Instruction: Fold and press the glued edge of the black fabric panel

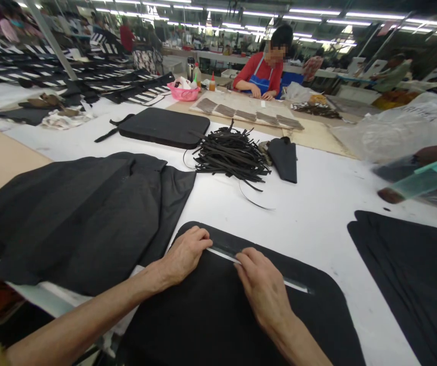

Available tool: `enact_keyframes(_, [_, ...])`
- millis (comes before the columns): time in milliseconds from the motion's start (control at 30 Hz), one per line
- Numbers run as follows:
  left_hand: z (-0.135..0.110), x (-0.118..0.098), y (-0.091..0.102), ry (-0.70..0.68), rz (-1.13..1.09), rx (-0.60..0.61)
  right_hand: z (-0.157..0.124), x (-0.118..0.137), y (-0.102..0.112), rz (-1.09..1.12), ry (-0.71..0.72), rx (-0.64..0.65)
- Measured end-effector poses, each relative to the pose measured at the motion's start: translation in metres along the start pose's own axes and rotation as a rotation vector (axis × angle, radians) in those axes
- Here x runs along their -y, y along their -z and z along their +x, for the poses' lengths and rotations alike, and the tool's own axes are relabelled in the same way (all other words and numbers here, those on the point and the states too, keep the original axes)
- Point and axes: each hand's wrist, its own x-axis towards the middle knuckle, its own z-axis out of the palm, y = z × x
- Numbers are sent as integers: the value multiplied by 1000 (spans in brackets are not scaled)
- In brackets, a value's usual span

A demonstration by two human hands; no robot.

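A black panel (203, 315) with rounded corners lies in front of me, its near part cut off by the frame. Along its far side runs a long narrow slot (296, 286) that shows white; I cannot tell whether that is the tabletop or a strip. At the slot's left end, my left hand (187, 251) is closed, fingertips pressed onto the panel's slot edge. My right hand (262, 284) pinches the same edge near the slot's middle, thumb and fingers together. Anything thin between the fingertips is hidden.
Black sheets (81, 218) lie left, more black pieces (412, 274) right. Beyond are a heap of black strips (233, 152), a black padded slab (165, 126), a pink basket (183, 91) and plastic bags (397, 129). A person (262, 71) works across the white table (310, 203).
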Motion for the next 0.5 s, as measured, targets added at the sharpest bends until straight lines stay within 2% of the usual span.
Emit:
enact_keyframes(100, [3, 3, -4, -29, 67, 14, 20, 10, -17, -72, 77, 28])
enact_keyframes(233, [2, 4, -6, 2, 79, 10, 26, 10, -32, -187, 194, 21])
enact_keyframes(333, [3, 1, -4, 9, 72, 24, 24, 9, -38, -252, 277, -16])
enact_keyframes(500, [5, 0, -3, -33, 100, 41, 27, 12, -40, -323, 296, -21])
